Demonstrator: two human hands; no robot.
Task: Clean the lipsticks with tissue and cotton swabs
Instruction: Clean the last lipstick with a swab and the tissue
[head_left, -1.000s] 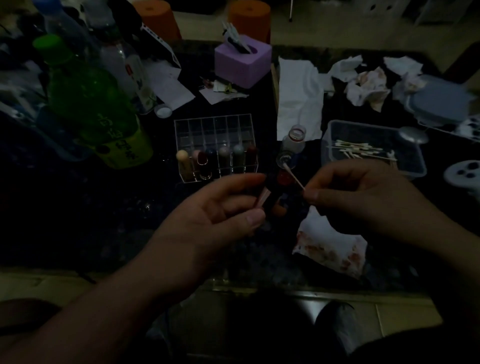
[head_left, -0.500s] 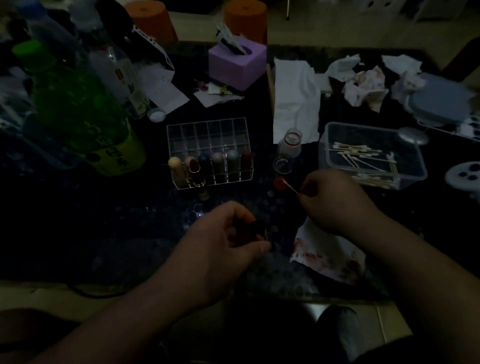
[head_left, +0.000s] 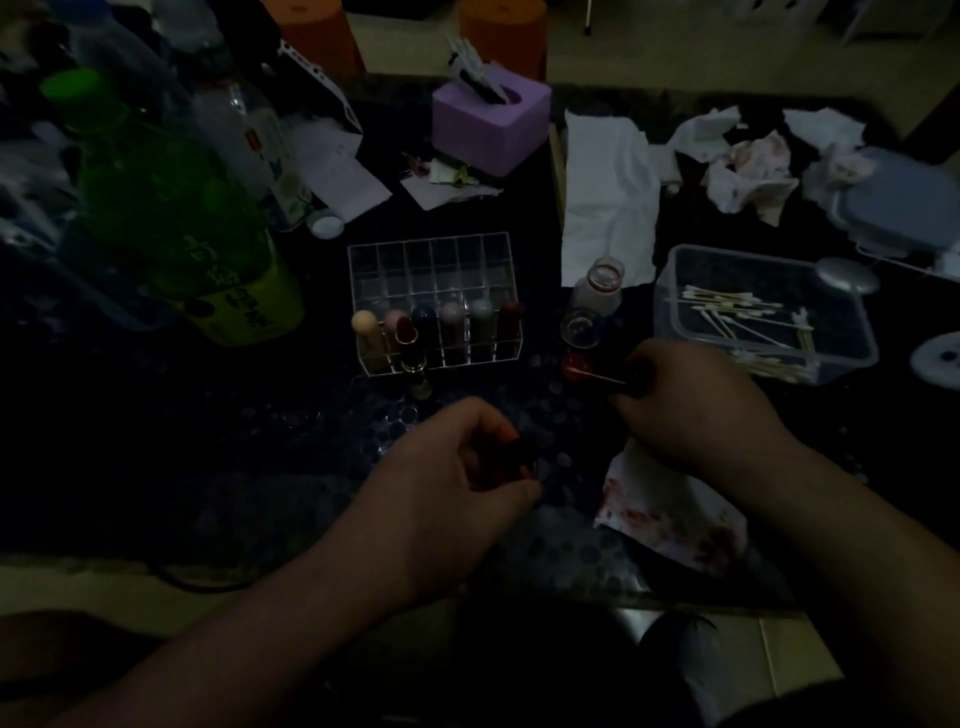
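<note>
Lipstick (head_left: 521, 456), a short dark tube barely legible in the gloom, sits in the curled fingers of the left hand (head_left: 457, 467), low over the desk (head_left: 234, 441); its long axis cannot be told. The right hand (head_left: 696, 405) pinches a cotton swab (head_left: 597, 375), shaft nearly level, reddened tip pointing left. That tip lies beyond the tube and to its right, apart from it, so the hands likely need to close diagonally, the right doing the reaching. A stained tissue (head_left: 670, 514) lies under the right wrist.
</note>
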